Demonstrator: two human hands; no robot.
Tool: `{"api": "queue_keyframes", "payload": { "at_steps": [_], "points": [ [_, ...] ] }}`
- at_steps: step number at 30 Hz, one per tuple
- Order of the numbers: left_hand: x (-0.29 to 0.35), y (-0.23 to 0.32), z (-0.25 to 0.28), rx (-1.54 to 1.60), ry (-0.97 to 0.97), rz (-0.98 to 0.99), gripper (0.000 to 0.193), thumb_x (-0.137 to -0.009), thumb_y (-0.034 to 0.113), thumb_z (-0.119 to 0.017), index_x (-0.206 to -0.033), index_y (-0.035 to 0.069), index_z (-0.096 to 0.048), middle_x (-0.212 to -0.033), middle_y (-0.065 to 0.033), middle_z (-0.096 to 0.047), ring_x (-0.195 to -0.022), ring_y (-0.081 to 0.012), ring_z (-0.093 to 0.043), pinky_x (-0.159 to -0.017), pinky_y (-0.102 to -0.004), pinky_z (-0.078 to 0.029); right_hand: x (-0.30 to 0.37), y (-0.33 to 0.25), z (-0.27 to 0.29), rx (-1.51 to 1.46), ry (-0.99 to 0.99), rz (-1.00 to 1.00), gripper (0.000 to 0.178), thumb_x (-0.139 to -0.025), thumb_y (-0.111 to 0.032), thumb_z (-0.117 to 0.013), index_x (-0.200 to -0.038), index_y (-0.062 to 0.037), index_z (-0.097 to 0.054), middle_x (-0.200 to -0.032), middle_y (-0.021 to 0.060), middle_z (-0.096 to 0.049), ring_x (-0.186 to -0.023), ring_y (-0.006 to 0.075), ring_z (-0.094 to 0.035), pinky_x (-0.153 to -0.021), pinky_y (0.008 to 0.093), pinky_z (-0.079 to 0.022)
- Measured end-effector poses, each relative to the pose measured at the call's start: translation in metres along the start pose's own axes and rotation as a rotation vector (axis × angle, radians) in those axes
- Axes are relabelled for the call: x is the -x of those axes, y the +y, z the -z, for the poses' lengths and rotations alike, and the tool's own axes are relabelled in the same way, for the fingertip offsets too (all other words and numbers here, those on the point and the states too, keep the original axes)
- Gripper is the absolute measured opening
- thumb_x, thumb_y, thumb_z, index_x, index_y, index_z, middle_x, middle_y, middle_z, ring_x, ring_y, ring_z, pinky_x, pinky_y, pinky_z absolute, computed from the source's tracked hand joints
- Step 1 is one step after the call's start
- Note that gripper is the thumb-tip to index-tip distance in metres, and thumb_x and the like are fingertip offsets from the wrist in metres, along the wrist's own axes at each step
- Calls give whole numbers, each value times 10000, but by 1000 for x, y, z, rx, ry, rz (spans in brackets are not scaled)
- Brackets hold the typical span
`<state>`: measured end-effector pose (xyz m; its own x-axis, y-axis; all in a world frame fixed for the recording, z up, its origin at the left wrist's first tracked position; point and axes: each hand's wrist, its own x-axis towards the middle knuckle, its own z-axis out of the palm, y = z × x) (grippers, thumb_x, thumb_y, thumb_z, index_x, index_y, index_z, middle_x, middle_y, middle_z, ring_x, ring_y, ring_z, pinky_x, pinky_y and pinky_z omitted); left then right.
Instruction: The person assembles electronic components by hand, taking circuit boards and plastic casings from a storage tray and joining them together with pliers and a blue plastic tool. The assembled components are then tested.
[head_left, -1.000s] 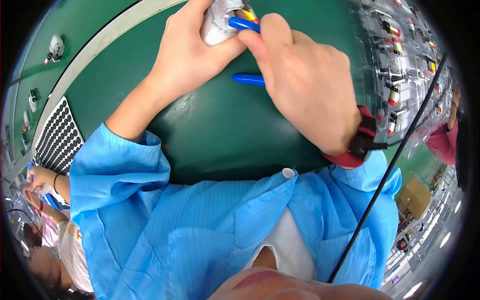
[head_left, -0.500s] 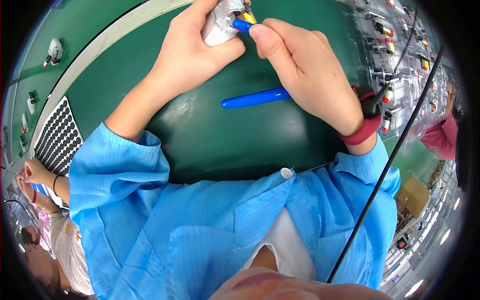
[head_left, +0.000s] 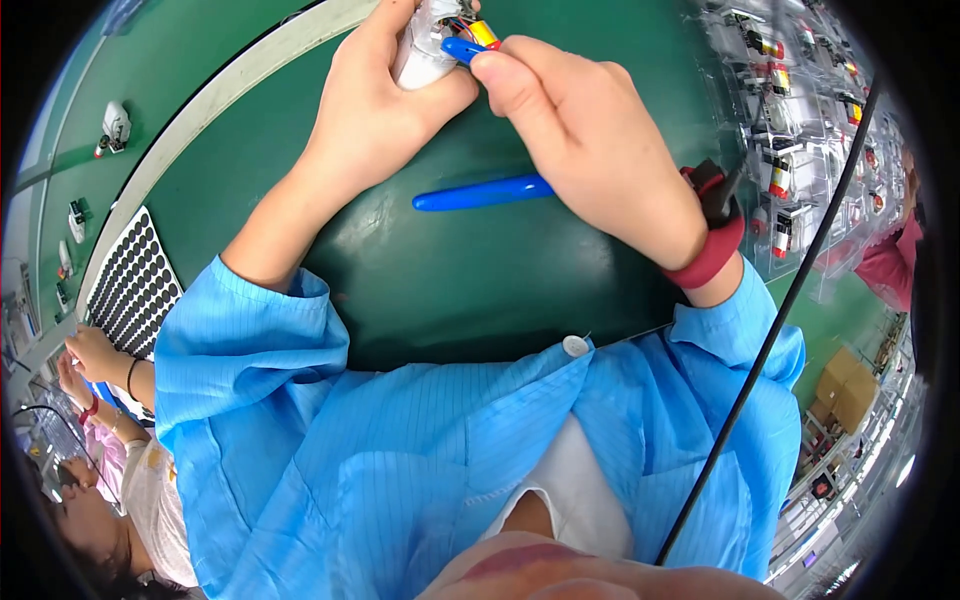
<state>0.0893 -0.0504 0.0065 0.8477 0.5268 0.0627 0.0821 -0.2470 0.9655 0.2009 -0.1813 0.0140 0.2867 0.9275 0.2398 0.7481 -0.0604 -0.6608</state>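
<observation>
At the top centre, my left hand (head_left: 385, 110) is wrapped round a small white device housing (head_left: 425, 62). Its upper side is open, and thin wires and a red-and-yellow cylinder (head_left: 484, 34) show there. My right hand (head_left: 590, 130) is closed on a blue-handled tool (head_left: 480, 193), which looks like pliers. One blue handle end (head_left: 462, 50) pokes out past the thumb and meets the housing's open side. The other handle sticks out leftward below the palm, over the green mat. The tool's head is hidden in the hand. A red wristband (head_left: 708, 258) with a black clip circles my right wrist.
Clear trays (head_left: 800, 110) with several similar parts fill the right. A sheet of black round stickers (head_left: 135, 285) lies at left. Beyond a pale curved edge (head_left: 230, 85) are more white units (head_left: 116, 125). Another person's hands (head_left: 95, 350) are lower left. A black cable (head_left: 770, 340) crosses the view.
Both hands have shifted slightly left with the housing and the blue-handled tool. The handle end still meets the housing. The surroundings have shifted a little with the view.
</observation>
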Motion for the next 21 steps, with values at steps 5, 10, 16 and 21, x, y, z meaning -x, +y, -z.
{"api": "queue_keyframes", "payload": {
  "at_steps": [5, 10, 16, 21],
  "points": [
    [3, -2, -4, -19, -12, -30, 381, -757, 39, -668, -1108, 24, -521, -927, -35, -584, -839, -100, -544, -762, -245, -452, -3, -1, 14, -241, -78, -105, 400, -988, -331, -450, -770, -14, -560, -571, 39, -411, -551, 117, -413, -507, 283, -330],
    [3, 0, 1, -46, 8, -23, 371, -756, 38, -669, -1097, 26, -523, -918, -39, -585, -834, -104, -545, -760, -249, -453, -9, -8, 18, -123, -117, -71, 379, -979, -302, -476, -740, -17, -549, -560, 103, -427, -500, 204, -400, -494, 317, -334],
    [4, -1, -3, -84, -8, -6, 356, -751, 42, -679, -1073, 33, -527, -900, -49, -585, -825, -115, -550, -757, -257, -454, 5, -18, 18, 376, -30, 95, 302, -949, -267, -538, -788, -16, -487, -578, 159, -508, -469, 359, -489, -445, 419, -376],
    [2, 7, -6, -140, -47, -19, 344, -747, 46, -688, -1053, 38, -531, -885, -58, -586, -817, -125, -554, -754, -264, -456, 7, -31, 13, 613, 13, 77, 308, -945, -273, -542, -797, -16, -461, -575, 153, -511, -483, 355, -527, -448, 431, -389]
  ]
}}
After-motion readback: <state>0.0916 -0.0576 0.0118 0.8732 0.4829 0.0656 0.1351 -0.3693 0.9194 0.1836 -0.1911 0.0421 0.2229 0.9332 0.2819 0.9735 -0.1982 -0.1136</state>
